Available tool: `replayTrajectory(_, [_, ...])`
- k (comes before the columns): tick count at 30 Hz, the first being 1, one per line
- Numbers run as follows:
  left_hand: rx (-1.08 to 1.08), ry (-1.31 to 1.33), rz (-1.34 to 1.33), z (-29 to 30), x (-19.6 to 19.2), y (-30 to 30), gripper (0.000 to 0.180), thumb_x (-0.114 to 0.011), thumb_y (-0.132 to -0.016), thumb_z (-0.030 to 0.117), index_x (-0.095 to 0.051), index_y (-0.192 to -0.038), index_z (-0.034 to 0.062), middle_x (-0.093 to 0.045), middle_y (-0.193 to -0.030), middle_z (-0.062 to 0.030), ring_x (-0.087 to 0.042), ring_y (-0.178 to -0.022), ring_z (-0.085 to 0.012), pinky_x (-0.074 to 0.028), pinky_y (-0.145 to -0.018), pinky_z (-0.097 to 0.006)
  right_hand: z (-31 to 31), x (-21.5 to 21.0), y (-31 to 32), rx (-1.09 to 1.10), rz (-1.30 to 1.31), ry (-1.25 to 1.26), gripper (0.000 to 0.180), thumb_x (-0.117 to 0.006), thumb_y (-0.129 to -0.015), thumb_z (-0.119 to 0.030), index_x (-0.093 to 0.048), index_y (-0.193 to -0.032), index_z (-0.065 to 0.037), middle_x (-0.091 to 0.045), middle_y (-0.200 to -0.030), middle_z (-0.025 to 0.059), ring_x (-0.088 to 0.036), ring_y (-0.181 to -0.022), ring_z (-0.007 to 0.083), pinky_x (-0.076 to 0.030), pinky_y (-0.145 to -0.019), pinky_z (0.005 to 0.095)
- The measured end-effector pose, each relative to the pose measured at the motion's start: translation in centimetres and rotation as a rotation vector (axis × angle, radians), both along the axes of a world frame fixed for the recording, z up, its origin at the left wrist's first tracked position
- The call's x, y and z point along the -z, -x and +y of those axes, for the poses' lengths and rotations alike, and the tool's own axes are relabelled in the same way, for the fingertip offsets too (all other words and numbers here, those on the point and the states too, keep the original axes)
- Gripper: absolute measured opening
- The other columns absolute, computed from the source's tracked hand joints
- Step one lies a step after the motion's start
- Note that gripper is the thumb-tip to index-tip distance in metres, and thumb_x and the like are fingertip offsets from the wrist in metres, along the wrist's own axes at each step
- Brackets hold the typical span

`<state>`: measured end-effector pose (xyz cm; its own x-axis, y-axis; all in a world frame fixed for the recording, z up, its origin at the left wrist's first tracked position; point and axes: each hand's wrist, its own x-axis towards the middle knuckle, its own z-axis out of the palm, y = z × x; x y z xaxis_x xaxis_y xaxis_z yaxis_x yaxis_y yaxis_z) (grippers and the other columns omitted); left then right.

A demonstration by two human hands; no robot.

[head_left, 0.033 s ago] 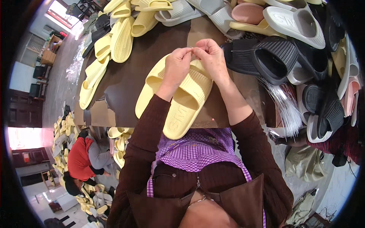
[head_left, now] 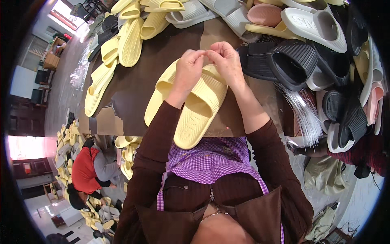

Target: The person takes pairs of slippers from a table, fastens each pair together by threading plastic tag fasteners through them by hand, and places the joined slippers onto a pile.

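Note:
A pair of pale yellow slide slippers lies at the table's front edge, side by side, heels toward me. The right slipper [head_left: 197,118] slightly overlaps the left slipper [head_left: 154,106], and its heel juts past the edge. Over the toe end, my left hand [head_left: 190,73] and my right hand [head_left: 226,65] meet, fingertips pinched close together. Whatever sits between the fingertips is too small to make out. My left wrist passes over the slippers' straps. Just right of my right hand lies a black slide slipper [head_left: 294,65].
Yellow slippers [head_left: 130,42] line the table's left side. Grey, white, pink and black slippers pile up at the back and right. A bundle of clear thin strands [head_left: 302,116] hangs over the right front edge. A person in a red vest [head_left: 85,171] bends among slippers at lower left.

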<state>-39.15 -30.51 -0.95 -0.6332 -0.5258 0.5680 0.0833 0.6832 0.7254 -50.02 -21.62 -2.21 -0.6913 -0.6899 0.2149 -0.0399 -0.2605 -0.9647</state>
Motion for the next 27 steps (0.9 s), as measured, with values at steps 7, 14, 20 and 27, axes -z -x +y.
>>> replayTrajectory(7, [-0.196,0.021,-0.106,-3.3,-2.7,-8.6,0.023,-0.059,-0.083,0.004,-0.059,-0.106,-0.0011,-0.057,-0.105,-0.0142,-0.059,-0.091,-0.0240,-0.050,-0.076,-0.030,1.7,-2.1,1.2,0.235,0.577,-0.163,0.016,-0.061,-0.084,-0.006,-0.060,-0.099,0.001,-0.064,-0.080,0.0079,-0.062,-0.074,0.0139,-0.049,-0.067,0.0260])
replayTrajectory(14, [-0.239,-0.114,-0.414,-4.5,5.1,-20.4,0.037,-0.061,-0.082,0.013,-0.053,-0.114,-0.0043,-0.055,-0.099,-0.0164,-0.055,-0.090,-0.0294,-0.045,-0.081,-0.036,2.9,-2.2,-1.4,-0.178,0.700,-0.654,0.032,-0.062,-0.081,-0.029,-0.062,-0.102,-0.004,-0.065,-0.092,0.0216,-0.062,-0.086,0.0370,-0.050,-0.077,0.0426])
replayTrajectory(20, [-0.177,-0.187,-0.341,-0.1,4.4,-20.6,0.046,-0.059,-0.076,0.006,-0.049,-0.121,-0.0013,-0.049,-0.091,-0.0114,-0.049,-0.085,-0.0236,-0.043,-0.076,-0.034,-2.7,-1.3,-2.4,-0.466,0.579,-0.590,0.049,-0.069,-0.070,-0.028,-0.061,-0.107,0.002,-0.065,-0.098,0.0197,-0.062,-0.089,0.0315,-0.049,-0.077,0.0382])
replayTrajectory(27, [-0.211,-0.520,-0.107,-2.2,5.9,-21.7,0.035,-0.053,-0.084,0.002,-0.051,-0.118,-0.0033,-0.054,-0.096,-0.0061,-0.053,-0.081,-0.0110,-0.044,-0.069,-0.022,-4.6,-3.9,-1.3,-0.487,0.486,-0.731,0.049,-0.071,-0.070,-0.025,-0.059,-0.110,0.001,-0.064,-0.089,0.0106,-0.060,-0.081,0.0189,-0.049,-0.071,0.0331])
